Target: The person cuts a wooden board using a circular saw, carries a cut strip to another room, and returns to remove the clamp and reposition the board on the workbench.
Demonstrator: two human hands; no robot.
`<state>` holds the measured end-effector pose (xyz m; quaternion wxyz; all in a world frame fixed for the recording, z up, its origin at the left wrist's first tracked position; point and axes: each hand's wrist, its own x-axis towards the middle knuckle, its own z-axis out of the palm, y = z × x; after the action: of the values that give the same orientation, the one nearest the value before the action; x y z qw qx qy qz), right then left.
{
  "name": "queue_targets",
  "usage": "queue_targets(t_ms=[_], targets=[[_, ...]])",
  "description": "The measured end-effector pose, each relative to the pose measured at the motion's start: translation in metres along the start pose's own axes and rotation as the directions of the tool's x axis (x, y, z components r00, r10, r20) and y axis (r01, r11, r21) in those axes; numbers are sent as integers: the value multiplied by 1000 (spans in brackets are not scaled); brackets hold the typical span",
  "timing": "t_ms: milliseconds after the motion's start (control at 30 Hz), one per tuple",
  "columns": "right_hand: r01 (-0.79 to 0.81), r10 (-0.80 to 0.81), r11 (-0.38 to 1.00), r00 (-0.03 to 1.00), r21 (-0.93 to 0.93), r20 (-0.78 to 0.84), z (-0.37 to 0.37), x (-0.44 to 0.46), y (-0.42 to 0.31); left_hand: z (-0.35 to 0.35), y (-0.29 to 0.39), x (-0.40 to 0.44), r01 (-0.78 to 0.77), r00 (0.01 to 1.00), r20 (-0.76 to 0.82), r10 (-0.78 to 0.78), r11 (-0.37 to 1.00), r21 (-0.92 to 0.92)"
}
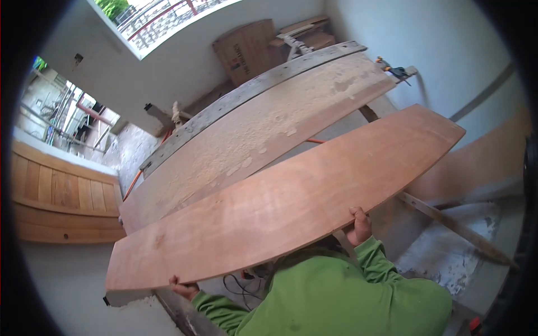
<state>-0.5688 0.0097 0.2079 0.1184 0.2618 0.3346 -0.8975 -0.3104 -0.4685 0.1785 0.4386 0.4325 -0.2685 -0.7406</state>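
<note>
A long reddish-brown plywood panel [280,196] stretches across the view in front of my body. My left hand [185,288] grips its near edge toward the left end, the thumb on top and the other fingers hidden beneath. Farther right along the same edge, my right hand [359,227] is closed on the panel too, thumb uppermost. Just beyond lies another wooden board [246,147], strewn with pale sawdust. A worn grey plank [246,95] runs along that board's far edge.
A clamp [397,71] with orange-tipped parts sits at the far right end. Cardboard boxes [246,53] lean by the back wall. On the left is a panelled wooden door [61,187]. A wooden bar [454,227] juts out at right. Dark cables [241,291] hang below the panel.
</note>
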Motion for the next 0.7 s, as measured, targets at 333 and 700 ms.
queue_targets(t_ms=[333, 700], targets=[[-159, 170, 978, 983, -137, 74, -5, 120, 10, 21, -95, 31, 89, 983, -138, -122, 970, -228], [-203, 201, 979, 970, -1, -140, -31, 155, 57, -32, -124, 67, 239, 920, -263, -289, 949, -207]])
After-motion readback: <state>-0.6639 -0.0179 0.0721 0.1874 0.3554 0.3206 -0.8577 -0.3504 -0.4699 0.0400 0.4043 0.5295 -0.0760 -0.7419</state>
